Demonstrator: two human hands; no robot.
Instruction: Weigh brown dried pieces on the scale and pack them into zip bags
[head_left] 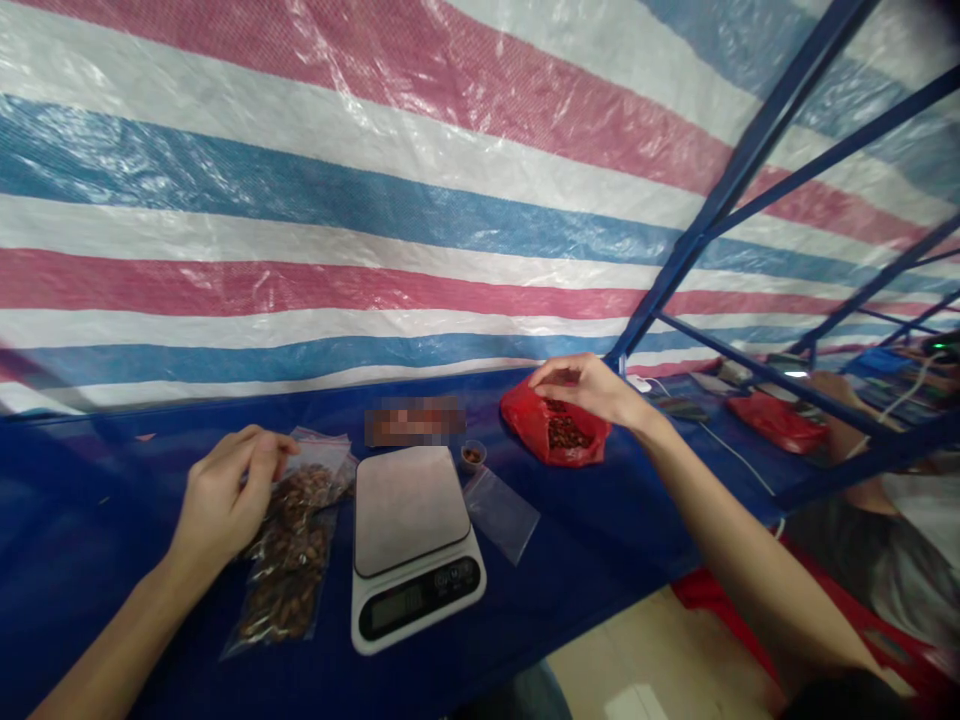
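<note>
My left hand (pixel 225 495) rests on a pile of clear bags filled with brown nuts (pixel 289 555), fingers curled and pinching the top edge of a bag. My right hand (pixel 585 385) reaches over an open red plastic bag of brown nuts (pixel 555 430), fingertips bunched together just above its contents; what they hold is too small to make out. Between the hands stands a white kitchen scale (pixel 412 545) with a bare grey platform.
An empty clear zip bag (pixel 501 513) lies right of the scale, and a small cup (pixel 472 455) sits behind it. A blue tarp covers the table (pixel 112 480). Blue metal struts (pixel 720 200) rise at right. Another person's arm (pixel 844 415) and a second red bag (pixel 776 420) lie farther right.
</note>
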